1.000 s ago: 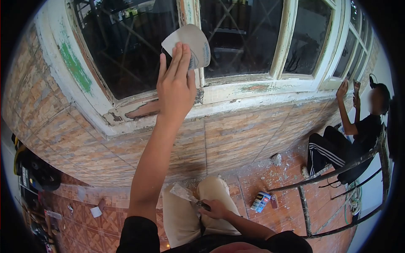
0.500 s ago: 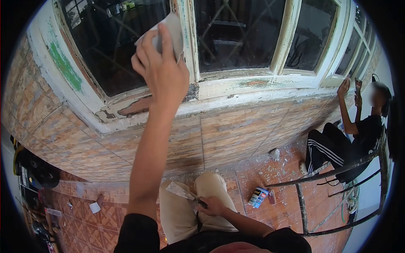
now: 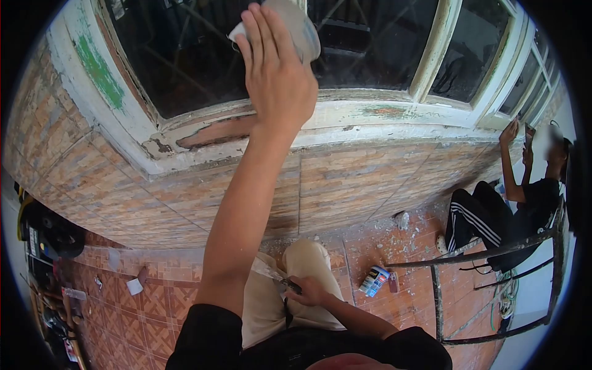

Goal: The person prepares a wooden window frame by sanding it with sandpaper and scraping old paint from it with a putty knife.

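My left hand reaches up to the window and presses a grey sheet of sandpaper around the upright wooden bar between two panes. Its fingers lie close together over the sheet, and a white folded edge shows at the left. The bar behind is mostly hidden. Down at my lap, my right hand is closed around the handle of a putty knife, whose pale, smeared blade points up and left over my trousers. Beneath the left hand, the window frame has chipped white paint, with green patches and bare wood.
A co-worker crouches at the right, hands raised to the frame with a tool. A paint can stands on the tiled floor among paint flakes. A metal rack is at the right. Dark bags and tools lie at the left.
My left hand has shifted slightly right and up in view with the sandpaper, its fingers now flatter and closer together. The view has moved slightly. My right hand keeps the putty knife at my lap.
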Demonstrator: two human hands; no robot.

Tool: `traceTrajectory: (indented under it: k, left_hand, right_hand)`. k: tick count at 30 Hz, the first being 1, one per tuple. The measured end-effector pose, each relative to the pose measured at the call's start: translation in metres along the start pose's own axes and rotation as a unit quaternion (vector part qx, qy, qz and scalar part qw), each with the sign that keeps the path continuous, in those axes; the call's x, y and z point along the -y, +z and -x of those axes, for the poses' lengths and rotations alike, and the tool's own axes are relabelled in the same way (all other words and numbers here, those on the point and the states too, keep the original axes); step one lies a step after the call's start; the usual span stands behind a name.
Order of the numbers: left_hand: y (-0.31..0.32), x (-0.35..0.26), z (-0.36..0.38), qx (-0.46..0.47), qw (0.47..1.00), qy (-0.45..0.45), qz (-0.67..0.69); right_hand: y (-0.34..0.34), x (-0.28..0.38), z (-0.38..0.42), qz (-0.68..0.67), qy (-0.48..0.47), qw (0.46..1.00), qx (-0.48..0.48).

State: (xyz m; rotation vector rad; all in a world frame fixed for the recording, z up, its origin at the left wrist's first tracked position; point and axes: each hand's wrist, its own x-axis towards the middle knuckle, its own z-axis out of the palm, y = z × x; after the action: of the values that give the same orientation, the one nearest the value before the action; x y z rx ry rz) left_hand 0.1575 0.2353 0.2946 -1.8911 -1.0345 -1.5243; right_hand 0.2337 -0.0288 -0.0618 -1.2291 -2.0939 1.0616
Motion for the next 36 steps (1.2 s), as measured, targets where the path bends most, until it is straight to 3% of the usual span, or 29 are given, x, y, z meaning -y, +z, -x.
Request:
traceTrajectory:
  k: [7, 12, 14, 18, 20, 21, 23, 27, 29, 31, 34, 36]
  left_hand:
    - [-0.004, 0.002, 0.046, 0.090, 0.991, -0.018, 0.093]
    - [0.000, 0.003, -0.014, 0.014, 0.997, 0.022, 0.070]
    - [-0.003, 0.001, -0.023, -0.012, 0.992, 0.011, 0.124]
    - [-0.001, 0.003, 0.033, 0.002, 0.985, -0.014, 0.172]
    - [-0.005, 0.008, 0.050, 0.071, 0.982, -0.037, 0.169]
    - [-0.002, 0.006, 0.041, 0.058, 0.983, -0.035, 0.173]
    - [-0.001, 0.007, 0.022, 0.023, 0.992, -0.004, 0.123]
    - [-0.019, 0.011, -0.038, 0.014, 0.987, 0.026, 0.160]
    - [-0.021, 0.009, -0.028, 0.020, 0.984, 0.010, 0.178]
    - [-0.021, 0.009, 0.002, 0.053, 0.956, -0.060, 0.282]
    - [-0.022, 0.005, 0.039, 0.077, 0.954, -0.091, 0.277]
    - [-0.019, 0.008, 0.036, 0.080, 0.966, -0.061, 0.240]
  right_hand:
    - [0.000, -0.001, -0.006, -0.019, 0.006, 1.000, 0.014]
    - [-0.001, -0.001, -0.008, -0.004, -0.028, 1.000, -0.005]
    - [0.003, 0.001, -0.004, -0.012, 0.020, 1.000, -0.001]
    - [0.011, -0.011, -0.008, -0.003, -0.006, 1.000, -0.029]
    - [0.015, -0.016, -0.003, -0.012, -0.014, 0.999, -0.033]
    - [0.007, -0.011, -0.005, 0.000, -0.018, 0.999, -0.037]
    - [-0.001, 0.003, -0.005, -0.011, 0.062, 0.997, 0.045]
    - [-0.001, 0.002, -0.006, -0.037, 0.055, 0.997, 0.037]
    - [0.005, -0.006, -0.007, -0.045, 0.042, 0.998, 0.020]
    - [0.008, -0.007, -0.007, -0.053, 0.031, 0.998, 0.005]
    - [0.005, -0.007, -0.004, -0.032, 0.049, 0.998, 0.025]
    - [0.007, -0.007, -0.007, -0.054, 0.017, 0.998, 0.003]
